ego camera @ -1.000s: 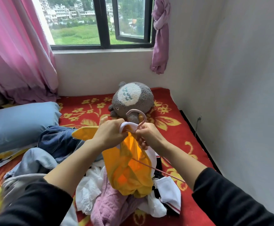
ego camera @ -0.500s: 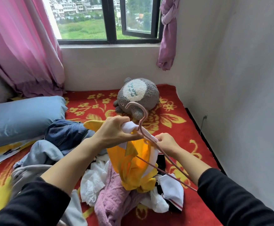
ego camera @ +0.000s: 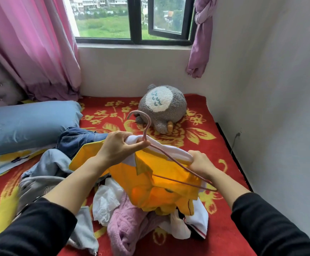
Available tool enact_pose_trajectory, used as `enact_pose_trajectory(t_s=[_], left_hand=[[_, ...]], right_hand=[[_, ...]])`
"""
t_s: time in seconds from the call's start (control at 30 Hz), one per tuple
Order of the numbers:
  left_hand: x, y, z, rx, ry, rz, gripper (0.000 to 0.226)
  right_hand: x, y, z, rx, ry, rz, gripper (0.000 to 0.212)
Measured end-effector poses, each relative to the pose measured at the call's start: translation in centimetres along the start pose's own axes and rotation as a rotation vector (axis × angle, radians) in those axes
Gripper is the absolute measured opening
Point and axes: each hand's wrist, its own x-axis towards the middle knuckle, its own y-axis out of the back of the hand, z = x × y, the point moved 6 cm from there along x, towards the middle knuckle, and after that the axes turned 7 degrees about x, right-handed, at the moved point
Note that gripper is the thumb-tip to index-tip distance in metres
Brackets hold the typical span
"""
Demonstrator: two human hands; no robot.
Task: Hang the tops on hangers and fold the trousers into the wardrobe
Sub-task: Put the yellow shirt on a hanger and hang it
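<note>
Yellow with a white neck, the top (ego camera: 161, 182) hangs in the air between two hands, just above a pile of clothes on the bed. A thin pink hanger (ego camera: 147, 126) pokes out at the neck, hook up, and its long bar crosses the yellow cloth. The left hand (ego camera: 119, 146) pinches the white neck and the hanger stem together. The right hand (ego camera: 202, 163) grips the white edge and one arm of the hanger.

Under the top lie a fuzzy purple sweater (ego camera: 130, 224) and some white cloth (ego camera: 106, 200). Blue jeans (ego camera: 76, 139) lie to the left, next to a blue pillow (ego camera: 26, 122). The red blanket (ego camera: 230, 237) has yellow flowers on it. A grey plush toy (ego camera: 161, 108) sits near the wall under the window (ego camera: 135, 19), with a pink curtain (ego camera: 30, 43) on the left.
</note>
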Motion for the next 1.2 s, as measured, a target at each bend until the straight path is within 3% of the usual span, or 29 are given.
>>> enact_pose_trajectory(t_s=[0.07, 0.23, 0.43, 0.63, 0.7, 0.8, 0.93, 1.0, 1.1, 1.2], left_hand=[[-0.2, 0.7, -0.4, 0.034, 0.009, 0.061, 0.079], [-0.7, 1.7, -2.2, 0.068, 0.1, 0.155, 0.078], [-0.9, 1.7, -3.6, 0.247, 0.197, 0.262, 0.083], [-1.5, 1.7, -4.4, 0.343, 0.213, 0.296, 0.085], [-1.5, 1.7, -4.6, 0.358, 0.274, 0.286, 0.08], [-1.1, 1.0, -4.4, 0.378, 0.325, 0.231, 0.078], [-1.1, 1.0, -4.5, 0.177, 0.34, 0.225, 0.081], [-1.1, 2.4, -4.5, 0.09, 0.322, 0.271, 0.08], [-0.8, 5.3, -4.1, -0.018, 0.277, 0.327, 0.076], [-0.1, 8.6, -3.0, -0.092, 0.239, 0.369, 0.068]], right_hand=[[0.1, 0.5, 2.2, -0.133, -0.096, 0.071, 0.009], [-0.3, 0.8, 5.6, 0.08, -0.228, 0.12, 0.013], [-1.0, 1.7, 5.9, -0.044, -0.321, 0.2, 0.016], [-0.5, 3.5, 3.1, 0.263, -0.325, 0.281, 0.015], [-0.6, 3.3, 0.7, 0.374, -0.257, 0.235, 0.011], [-1.3, 1.5, -3.6, 0.553, -0.126, 0.048, 0.026], [-2.4, -1.3, -8.3, 0.594, 0.067, -0.256, 0.04], [-2.1, -0.2, -8.8, 0.558, 0.139, -0.092, 0.042], [-1.7, 3.9, -8.3, 0.222, 0.172, 0.398, 0.051], [-0.7, 5.5, -9.8, -0.11, 0.186, 0.462, 0.052]])
